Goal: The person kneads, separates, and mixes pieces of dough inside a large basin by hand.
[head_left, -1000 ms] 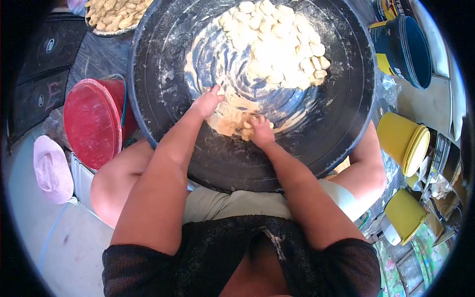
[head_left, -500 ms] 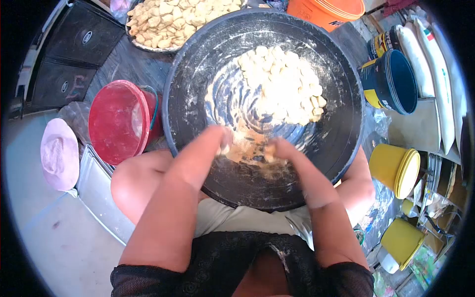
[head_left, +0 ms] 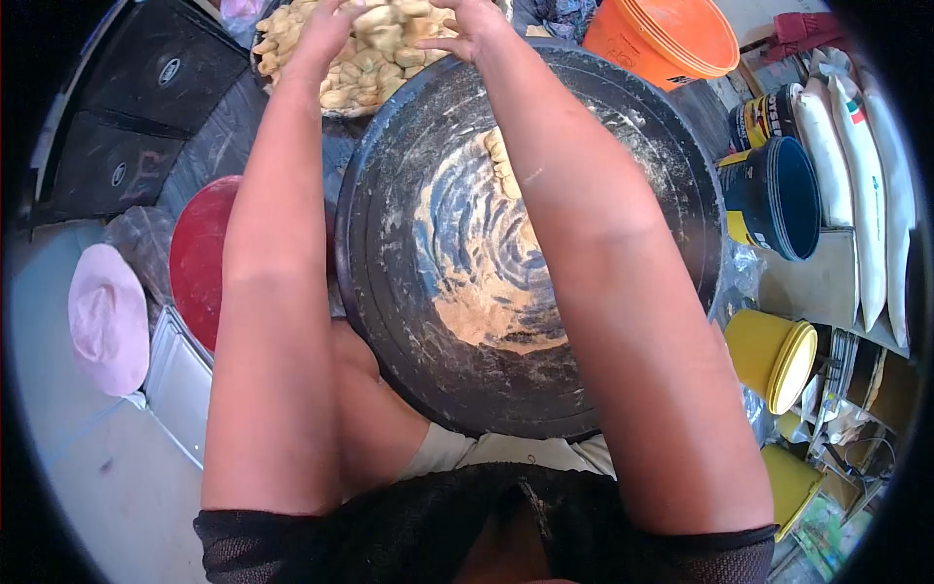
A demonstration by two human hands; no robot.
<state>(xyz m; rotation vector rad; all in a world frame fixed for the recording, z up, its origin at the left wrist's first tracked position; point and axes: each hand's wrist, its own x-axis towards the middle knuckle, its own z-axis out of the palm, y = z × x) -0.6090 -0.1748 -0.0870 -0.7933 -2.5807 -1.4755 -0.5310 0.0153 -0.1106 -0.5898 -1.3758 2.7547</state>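
Both my arms stretch forward to the tray of pale dough pieces (head_left: 341, 95) at the top of the view. My left hand (head_left: 329, 34) is over its left part, fingers apart and partly cut off by the frame edge. On the other side, my right hand (head_left: 475, 31) is open, with thumb and fingers spread. Between the hands, blurred dough pieces (head_left: 384, 24) appear to be dropping onto the pile. Below lies a large black round tub (head_left: 467, 394) with streaked flour (head_left: 486, 311) on its bottom. A few dough pieces (head_left: 501, 161) show there; my right forearm hides the rest.
A red bucket (head_left: 199, 263) and a pink hat (head_left: 107, 316) are on the left, near black cabinets (head_left: 146, 127). An orange bucket (head_left: 662, 44), a dark blue bucket (head_left: 788, 200), a yellow bucket (head_left: 769, 360) and white sacks (head_left: 856, 195) line the right side.
My hands have moved from the floury bottom of the tub forward to the tray. Dough pieces now show between them, and the view has shifted slightly.
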